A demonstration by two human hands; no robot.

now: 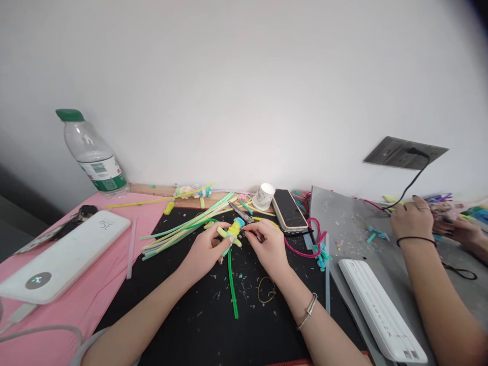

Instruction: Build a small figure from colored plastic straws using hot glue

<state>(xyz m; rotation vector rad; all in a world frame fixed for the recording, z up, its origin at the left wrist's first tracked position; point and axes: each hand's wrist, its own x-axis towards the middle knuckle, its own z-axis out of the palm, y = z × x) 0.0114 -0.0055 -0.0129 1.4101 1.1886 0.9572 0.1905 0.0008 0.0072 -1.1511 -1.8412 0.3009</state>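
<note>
A small yellow pipe cleaner figure [234, 230] with a blue end is gripped between the thumb and fingers of my left hand [211, 243]. Close on its right, my right hand [268, 243] is closed in a pinch at the figure's blue end; any fine strand between those fingertips is too small to make out. A green pipe cleaner [232, 284] runs down the black mat [183, 315] below the figure. Just beyond my hands lie pliers [243, 212], partly covered. Several green and pale yellow pipe cleaners [171, 239] are bunched left of my left hand.
Behind my hands stand a paper cup [264, 196] and a phone [290, 210]. White power banks [68, 254] lie left and right; a bottle [95, 157] leans at the wall. At right, a co-worker's hands [412, 223] work over a grey mat [354, 229]. A rubber band [266, 290] lies nearby.
</note>
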